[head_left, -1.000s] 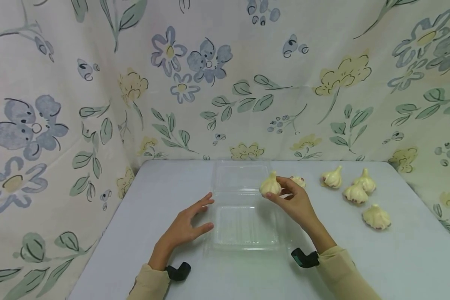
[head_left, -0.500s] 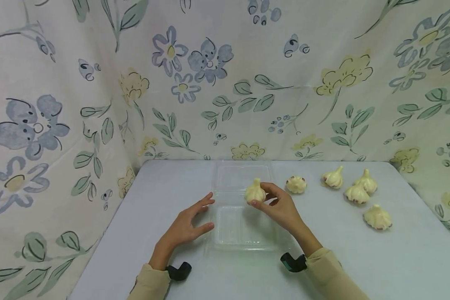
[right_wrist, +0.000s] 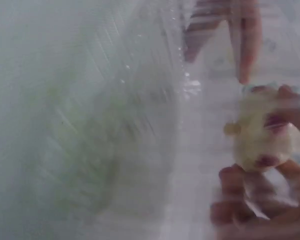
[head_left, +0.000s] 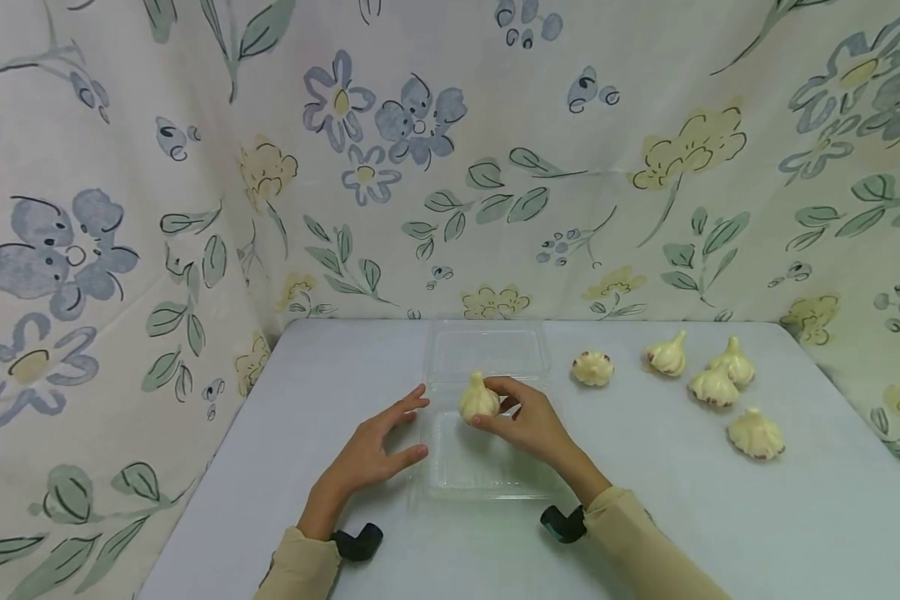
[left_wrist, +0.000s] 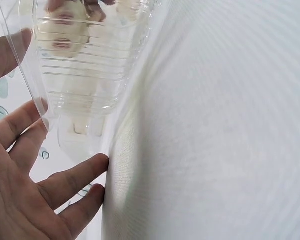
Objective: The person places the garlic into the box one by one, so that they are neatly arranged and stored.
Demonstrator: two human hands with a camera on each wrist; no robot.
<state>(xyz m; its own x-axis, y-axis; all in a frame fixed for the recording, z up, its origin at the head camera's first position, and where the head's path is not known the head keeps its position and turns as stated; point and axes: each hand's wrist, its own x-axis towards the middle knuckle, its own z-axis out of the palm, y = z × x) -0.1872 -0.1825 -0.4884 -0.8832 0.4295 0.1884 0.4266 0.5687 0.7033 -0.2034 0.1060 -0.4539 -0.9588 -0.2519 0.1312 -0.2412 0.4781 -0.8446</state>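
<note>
A pale garlic bulb [head_left: 478, 400] with its stem up is pinched between the thumb and fingers of my right hand [head_left: 528, 423]. It hangs above the left part of a clear plastic clamshell box [head_left: 487, 492], whose lid [head_left: 487, 350] lies folded back behind the base. My left hand [head_left: 371, 450] has its fingers spread at the box's left side. In the left wrist view, fingertips [left_wrist: 39, 107] touch the box's clear wall [left_wrist: 27, 75]. The right wrist view is blurred, with the garlic bulb [right_wrist: 265, 132] held among the fingers.
One garlic bulb [head_left: 592, 368] lies right of the lid. Further right on the white table [head_left: 667, 517] are a bulb [head_left: 666, 356], two touching bulbs [head_left: 712, 387] and another bulb [head_left: 755, 434] nearer me. A floral curtain [head_left: 450, 167] hangs behind the table.
My right hand has carried the garlic bulb left and toward me, from the box's right side to over its left part. The left hand has stayed still.
</note>
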